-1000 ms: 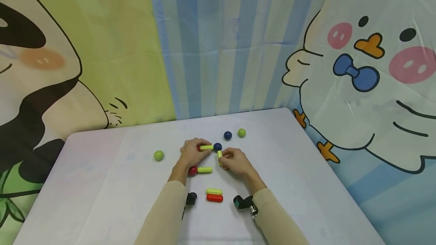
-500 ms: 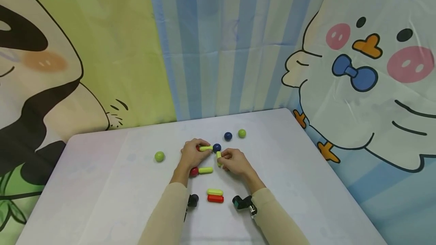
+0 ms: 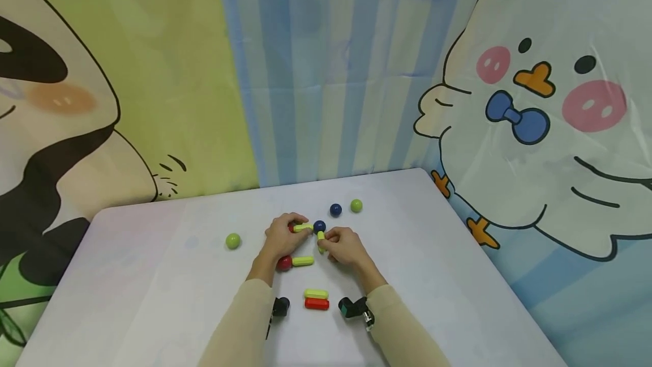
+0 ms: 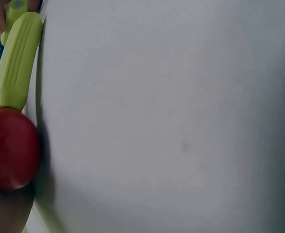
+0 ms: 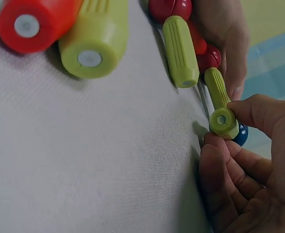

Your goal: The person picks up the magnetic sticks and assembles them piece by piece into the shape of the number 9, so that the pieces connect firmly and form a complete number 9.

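A short green rod (image 3: 320, 236) is pinched by the right hand (image 3: 342, 246), its far end touching the blue ball (image 3: 319, 225); a second rod (image 3: 303, 227), lying crosswise, is gripped by the left hand (image 3: 282, 238).

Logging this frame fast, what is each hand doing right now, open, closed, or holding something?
Left hand: holds a yellow-green stick joined to the blue ball.
Right hand: pinches another short yellow-green stick against that ball.

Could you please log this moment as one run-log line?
left hand: holds green stick | right hand: pinches second green stick at blue ball | table
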